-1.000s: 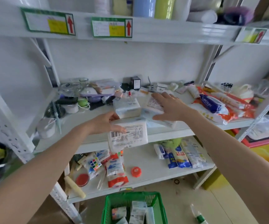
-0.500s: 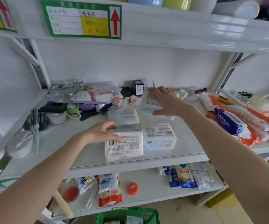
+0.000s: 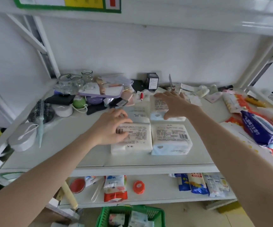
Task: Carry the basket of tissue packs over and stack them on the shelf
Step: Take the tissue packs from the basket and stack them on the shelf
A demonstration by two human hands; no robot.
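Fingers [image 3: 161, 96] of the right hand [image 3: 173, 104] are lying spread flat over the rear-right pack [image 3: 162, 110], apparently pressing it square, while the left hand [image 3: 111, 126] is resting half-curled on the front-left pack [image 3: 132, 140], gripping nothing I can make out. Four packs are sitting mid-frame on the shelf [image 3: 66, 145] in a tight block, likely a base layer; the basket [image 3: 130, 215], bottom centre, is holding more.

4 tissue packs [image 3: 170, 138] lie on the shelf [image 3: 86, 154]; left hand [image 3: 111, 126] rests on the 7 o'clock pack, right hand [image 3: 173, 104] on the 1 o'clock pack.
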